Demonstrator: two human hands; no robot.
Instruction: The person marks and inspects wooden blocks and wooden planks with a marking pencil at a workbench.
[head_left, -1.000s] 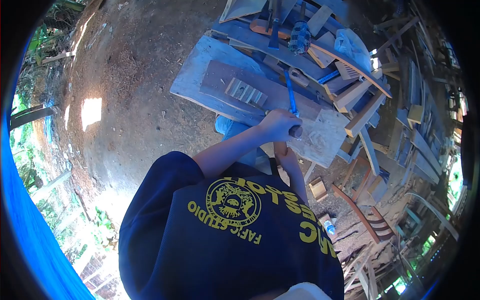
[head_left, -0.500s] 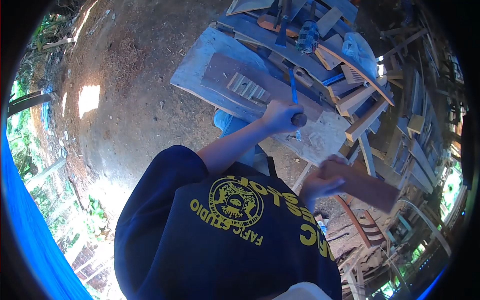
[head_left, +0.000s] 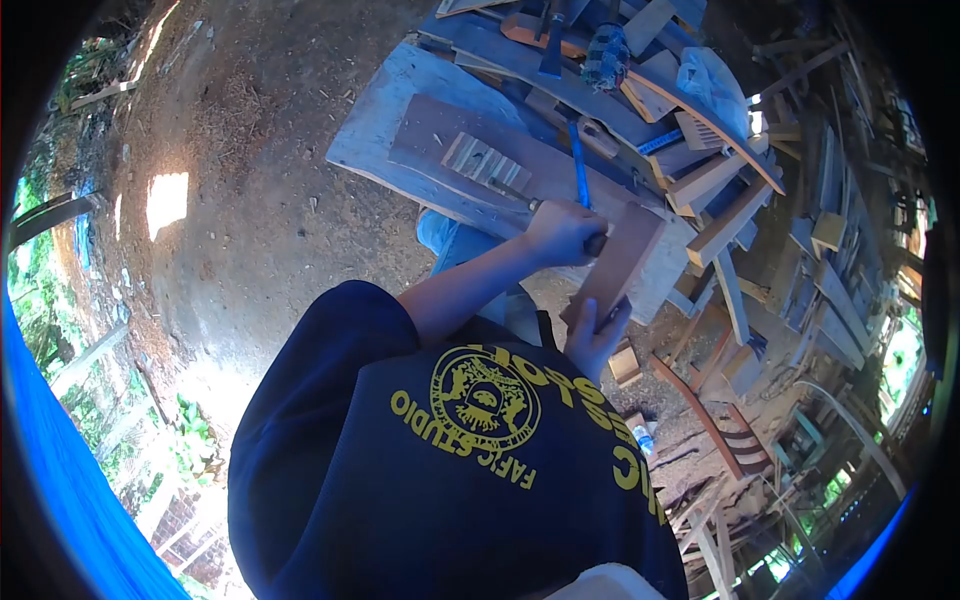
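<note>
My left hand (head_left: 565, 235) is closed around a wooden-handled chisel (head_left: 597, 243), whose narrow shaft points toward a row of carved grooves (head_left: 487, 165) in a reddish-brown board (head_left: 425, 135). The board lies on a thick pale wooden plank (head_left: 365, 130). A flat brown wooden block (head_left: 628, 245) is in my right hand (head_left: 598, 338), gripped at its lower end. Its long side is right at the butt of the chisel handle. Just beyond my left hand, a slim blue bar (head_left: 579, 165) lies across the board.
Loose boards, a clear plastic bag (head_left: 710, 85) and a dark-bladed tool (head_left: 552, 55) crowd the far side of the bench. Cut timber pieces (head_left: 735, 220) jut out at the right. A curved slatted wooden piece (head_left: 725, 440) lies on the ground at lower right.
My right hand has swung the wooden block from the lower right up and inward to the chisel handle. My left hand keeps its grip in nearly the same place.
</note>
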